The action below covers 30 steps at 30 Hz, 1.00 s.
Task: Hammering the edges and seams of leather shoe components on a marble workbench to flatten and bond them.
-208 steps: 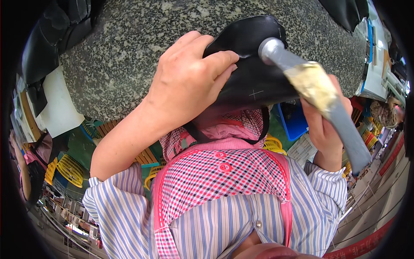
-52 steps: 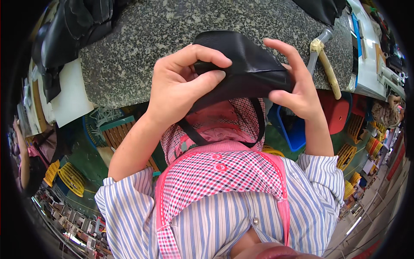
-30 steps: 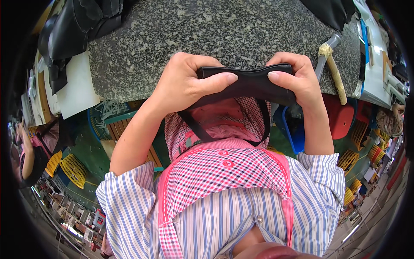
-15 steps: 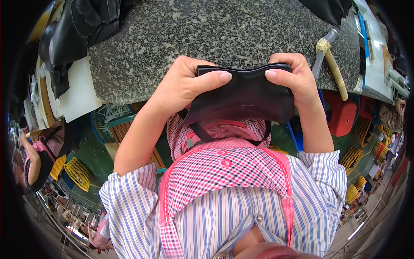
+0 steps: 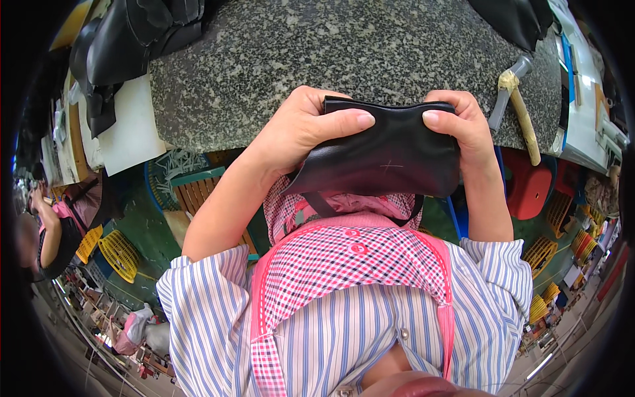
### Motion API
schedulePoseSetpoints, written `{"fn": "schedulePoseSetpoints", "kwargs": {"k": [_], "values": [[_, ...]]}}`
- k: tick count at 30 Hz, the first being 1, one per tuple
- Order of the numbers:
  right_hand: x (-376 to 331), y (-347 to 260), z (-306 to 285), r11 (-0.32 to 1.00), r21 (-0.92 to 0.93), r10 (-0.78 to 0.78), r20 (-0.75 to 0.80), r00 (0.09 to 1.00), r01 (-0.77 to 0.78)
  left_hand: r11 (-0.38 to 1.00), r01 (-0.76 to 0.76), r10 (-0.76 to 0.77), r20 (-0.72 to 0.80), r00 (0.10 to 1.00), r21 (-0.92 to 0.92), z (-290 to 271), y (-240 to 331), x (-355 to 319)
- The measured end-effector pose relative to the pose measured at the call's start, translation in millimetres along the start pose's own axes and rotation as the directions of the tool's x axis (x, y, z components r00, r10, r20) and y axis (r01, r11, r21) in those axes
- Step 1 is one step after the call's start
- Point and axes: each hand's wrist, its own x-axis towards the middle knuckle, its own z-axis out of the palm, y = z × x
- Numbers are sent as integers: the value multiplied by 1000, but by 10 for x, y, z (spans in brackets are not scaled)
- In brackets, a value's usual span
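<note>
While both hands hold it up at the near edge of the stone desk (image 5: 278,59), the black leather piece (image 5: 387,155) sags between them, so it seems soft, light and a little smooth. The left hand (image 5: 297,135) and the right hand (image 5: 466,129) are closed on its top corners, thumbs pressing the front. Gripping the folded upper edge looks safest; a hammer (image 5: 519,112) lies to the right.

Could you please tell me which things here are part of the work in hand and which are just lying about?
In hand: black leather piece, gripped by left hand and right hand.

Lying about: hammer on the granite slab; black leather pile; yellow baskets.
</note>
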Motion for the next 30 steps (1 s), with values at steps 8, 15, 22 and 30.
{"fn": "schedulePoseSetpoints", "kwargs": {"k": [8,15,22,30], "values": [[-4,-20,-19,989,-115,-87,16,996,88,998,59,-59,7,998,-2,9,77,2],[1,-328,40,304,-725,-787,174,592,618,471,-583,767,19,641,662,-128,68,110],[112,-1368,-1552,50,-999,-904,-45,424,1,285,-631,901,24,434,722,-52,206,148],[425,-868,-1265,-194,-977,-831,115,545,-89,404,-392,724,-27,689,826,-302,109,-47]]}}
